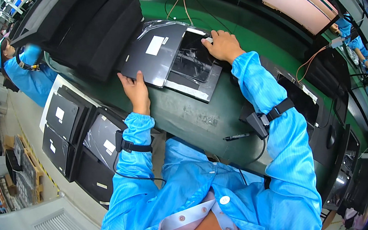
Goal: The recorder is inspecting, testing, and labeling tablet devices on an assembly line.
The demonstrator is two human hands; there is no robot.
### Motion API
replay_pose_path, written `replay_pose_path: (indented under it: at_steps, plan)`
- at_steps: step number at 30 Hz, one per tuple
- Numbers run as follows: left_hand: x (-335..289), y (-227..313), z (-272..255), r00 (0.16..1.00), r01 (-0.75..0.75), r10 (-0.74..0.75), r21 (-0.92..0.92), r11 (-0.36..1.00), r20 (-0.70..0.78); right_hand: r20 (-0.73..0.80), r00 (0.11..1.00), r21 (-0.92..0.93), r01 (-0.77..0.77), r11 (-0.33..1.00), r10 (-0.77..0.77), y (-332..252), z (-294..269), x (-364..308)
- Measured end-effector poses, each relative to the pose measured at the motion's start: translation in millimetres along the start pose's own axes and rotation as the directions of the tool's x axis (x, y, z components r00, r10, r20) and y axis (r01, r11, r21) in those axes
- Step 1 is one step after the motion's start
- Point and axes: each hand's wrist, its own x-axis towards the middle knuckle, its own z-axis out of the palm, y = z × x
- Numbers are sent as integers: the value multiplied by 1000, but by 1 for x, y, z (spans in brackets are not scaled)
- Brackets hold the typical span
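A flat dark grey panel [147, 56] with a white label and clear film along its far edge lies on the green bench. My left hand [136, 93] is at its near left corner, thumb on top and fingers along the edge. Partly covered by it on the right is a glossy black screen panel [194, 58] with wrinkled clear film, lying on a silvery grey plate [205, 93]. At the screen panel's far right corner, my right hand [224, 46] has its fingers bent. A small whitish bit shows by the thumb; what it is cannot be made out.
Black foam slabs [89, 23] stand in a row on the left. More labelled panels [61, 115] lie in black trays below the bench's left edge. A pen [237, 137], a mouse [331, 136] and monitors [300, 9] are around. Another person [29, 73] works at the far left.
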Motion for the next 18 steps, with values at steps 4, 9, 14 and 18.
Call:
replay_pose_path:
  at_steps: [4,9,14,18]
  plan:
    - [-3,-1,-1,1000,-10,10,-4,1000,-4,-62,998,11,12,1000,-12,-1,2,-14]
    - [-7,-14,-5,959,-155,274,675,722,-73,-179,982,3,65,998,-64,4,0,-29]
    - [-41,31,1,731,-675,292,716,177,617,-168,975,103,162,981,-144,-4,-7,-46]
    - [-16,19,-10,480,-853,483,519,61,732,-141,971,61,203,977,-193,1,-6,-51]
